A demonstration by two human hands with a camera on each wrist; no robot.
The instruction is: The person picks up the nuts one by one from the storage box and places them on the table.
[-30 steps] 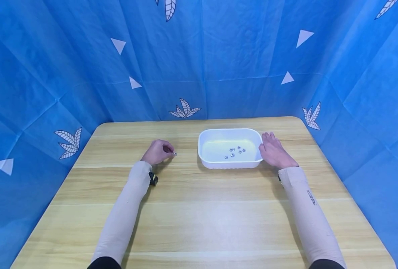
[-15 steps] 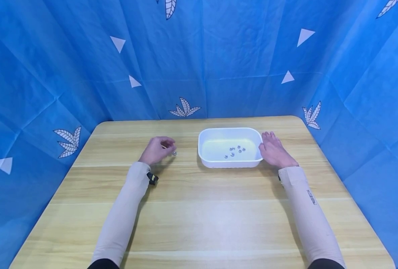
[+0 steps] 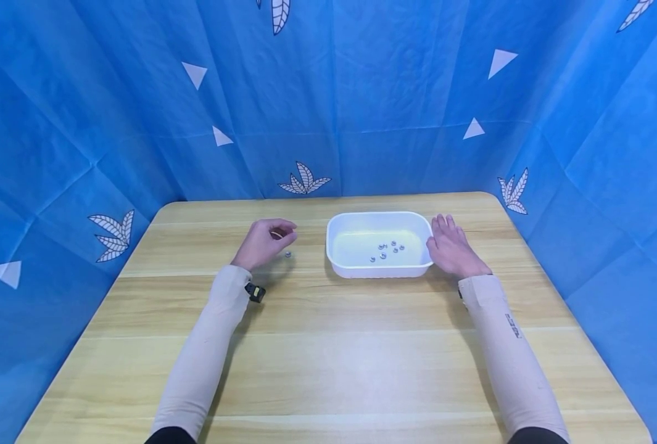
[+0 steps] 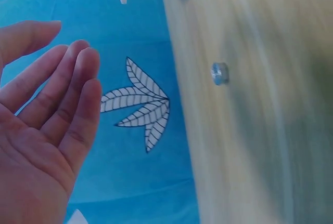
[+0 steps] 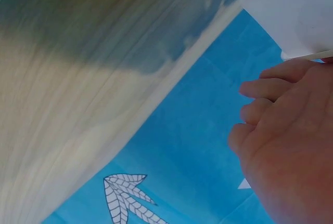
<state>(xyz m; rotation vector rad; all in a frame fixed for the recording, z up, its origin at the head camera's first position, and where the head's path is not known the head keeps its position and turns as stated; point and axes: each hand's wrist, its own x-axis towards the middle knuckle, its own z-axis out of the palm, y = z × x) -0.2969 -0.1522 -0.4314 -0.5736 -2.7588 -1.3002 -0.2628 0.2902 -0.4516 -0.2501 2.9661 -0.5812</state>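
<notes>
In the head view, my left hand [image 3: 265, 242] hovers left of the white plastic tub, its thumb and fingers loosely bent and nothing between them. Just below its fingertips, a small, short silver metal cylinder [image 3: 287, 254] lies on the table. The left wrist view shows this metal piece [image 4: 219, 73] apart from the left hand [image 4: 47, 104]. My right hand [image 3: 454, 250] holds the right rim of the white tub [image 3: 380, 272], thumb at the edge and fingers along the outside. Several similar silver pieces [image 3: 383, 255] lie on the tub's floor.
A wooden table [image 3: 328, 357] carries everything. Blue cloth [image 3: 395, 92] with white leaf and triangle prints hangs behind and on both sides. A small black device [image 3: 255, 292] is strapped at the left wrist.
My left hand has let go of the small metal cylinder and risen slightly away from it; the piece stays on the table. The right hand and the tub have not visibly moved.
</notes>
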